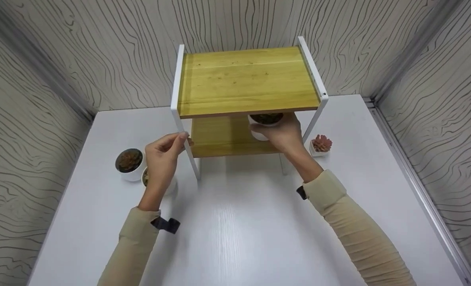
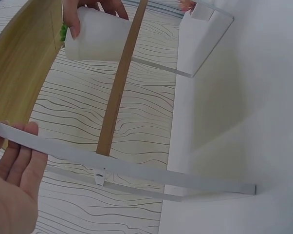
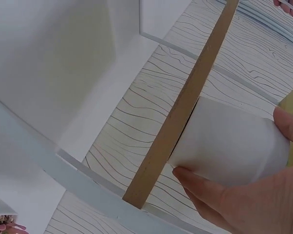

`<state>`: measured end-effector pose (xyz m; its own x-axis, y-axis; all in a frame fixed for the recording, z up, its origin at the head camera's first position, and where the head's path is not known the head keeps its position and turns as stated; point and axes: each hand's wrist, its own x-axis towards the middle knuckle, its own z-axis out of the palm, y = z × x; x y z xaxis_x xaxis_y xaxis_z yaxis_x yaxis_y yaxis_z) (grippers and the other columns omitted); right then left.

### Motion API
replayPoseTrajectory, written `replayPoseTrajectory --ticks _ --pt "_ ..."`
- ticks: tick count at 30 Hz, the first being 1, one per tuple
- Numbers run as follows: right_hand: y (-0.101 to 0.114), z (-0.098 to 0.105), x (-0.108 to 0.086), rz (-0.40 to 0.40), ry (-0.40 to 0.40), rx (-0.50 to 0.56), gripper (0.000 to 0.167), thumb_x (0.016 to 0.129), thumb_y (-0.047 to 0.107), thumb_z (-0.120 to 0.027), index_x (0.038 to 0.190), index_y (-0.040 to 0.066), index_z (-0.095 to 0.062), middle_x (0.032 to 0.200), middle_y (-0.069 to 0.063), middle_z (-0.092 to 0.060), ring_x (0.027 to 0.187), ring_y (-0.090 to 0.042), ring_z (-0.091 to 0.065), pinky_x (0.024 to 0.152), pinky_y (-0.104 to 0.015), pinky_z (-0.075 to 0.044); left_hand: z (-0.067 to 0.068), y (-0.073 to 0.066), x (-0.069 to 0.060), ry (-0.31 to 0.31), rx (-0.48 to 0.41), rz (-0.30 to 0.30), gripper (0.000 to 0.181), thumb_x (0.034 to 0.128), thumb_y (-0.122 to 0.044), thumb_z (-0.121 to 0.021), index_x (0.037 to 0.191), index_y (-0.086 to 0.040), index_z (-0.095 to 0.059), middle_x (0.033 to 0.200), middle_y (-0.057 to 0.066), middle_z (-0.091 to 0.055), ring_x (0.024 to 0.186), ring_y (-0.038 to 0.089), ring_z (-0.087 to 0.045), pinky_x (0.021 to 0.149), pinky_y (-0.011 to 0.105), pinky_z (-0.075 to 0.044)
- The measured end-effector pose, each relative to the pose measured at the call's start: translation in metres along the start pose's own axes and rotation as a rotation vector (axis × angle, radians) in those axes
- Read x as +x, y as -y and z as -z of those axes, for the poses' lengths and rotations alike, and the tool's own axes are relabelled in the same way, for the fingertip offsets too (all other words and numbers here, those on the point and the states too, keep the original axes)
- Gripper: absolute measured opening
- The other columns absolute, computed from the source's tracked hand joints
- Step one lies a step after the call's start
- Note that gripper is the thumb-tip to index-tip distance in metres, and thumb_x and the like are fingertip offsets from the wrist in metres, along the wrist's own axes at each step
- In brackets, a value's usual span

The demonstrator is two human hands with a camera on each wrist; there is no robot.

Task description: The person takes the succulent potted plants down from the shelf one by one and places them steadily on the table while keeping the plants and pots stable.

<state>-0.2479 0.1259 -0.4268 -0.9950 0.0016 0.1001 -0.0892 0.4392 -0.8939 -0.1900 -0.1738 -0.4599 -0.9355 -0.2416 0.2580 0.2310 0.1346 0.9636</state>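
A two-tier shelf rack (image 1: 251, 79) with white legs and yellowish wooden boards stands on the white table. In the head view my right hand (image 1: 285, 135) grips a white potted succulent (image 1: 261, 133) at the right part of the lower board (image 1: 227, 137). The right wrist view shows the white pot (image 3: 229, 141) at the board's edge (image 3: 180, 117), thumb and fingers on its sides. My left hand (image 1: 163, 157) holds the rack's left front leg; in the left wrist view, its fingers (image 2: 25, 165) curl around that white leg (image 2: 132, 165).
Left of the rack stands a dark reddish succulent in a white pot (image 1: 130, 163). Another white pot (image 1: 171, 186) is partly hidden behind my left wrist. On the right sits a pink succulent in a small white pot (image 1: 320, 145). Wood-grain patterned walls (image 1: 235, 24) enclose the table.
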Motion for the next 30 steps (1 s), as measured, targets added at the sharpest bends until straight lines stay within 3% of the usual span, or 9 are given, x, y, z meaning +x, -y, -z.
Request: replayPoseTrajectory --ticks 14,21,30 --pt "0.001 -0.004 -0.007 0.022 0.011 -0.025 0.107 0.081 0.029 -0.090 0.161 0.006 -0.023 0.163 -0.018 -0.036 0.155 -0.031 -0.038 0.130 -0.050 -0.033 0.000 0.001 0.000 0.013 -0.001 -0.011 0.020 0.1011 -0.022 -0.072 0.109 -0.006 -0.081 0.097 0.003 -0.080 0.093 0.013 -0.078 0.094 0.031 -0.064" --pt "0.004 -0.004 -0.010 -0.009 0.008 0.012 0.106 0.078 0.026 -0.090 0.161 0.007 -0.027 0.160 -0.017 -0.041 0.148 -0.030 -0.044 0.124 -0.052 -0.039 0.000 0.001 0.000 0.023 -0.003 -0.048 0.021 0.1020 -0.021 -0.071 0.109 -0.004 -0.081 0.097 0.006 -0.080 0.093 0.012 -0.079 0.092 0.027 -0.063" --pt "0.006 -0.001 -0.019 0.027 0.037 0.037 0.115 0.077 0.023 -0.092 0.164 0.007 -0.019 0.165 -0.015 -0.034 0.153 -0.029 -0.038 0.129 -0.050 -0.033 -0.001 0.001 -0.001 0.028 -0.028 -0.038 0.022 0.1018 -0.020 -0.071 0.110 -0.001 -0.079 0.096 0.002 -0.080 0.093 0.013 -0.078 0.094 0.029 -0.063"
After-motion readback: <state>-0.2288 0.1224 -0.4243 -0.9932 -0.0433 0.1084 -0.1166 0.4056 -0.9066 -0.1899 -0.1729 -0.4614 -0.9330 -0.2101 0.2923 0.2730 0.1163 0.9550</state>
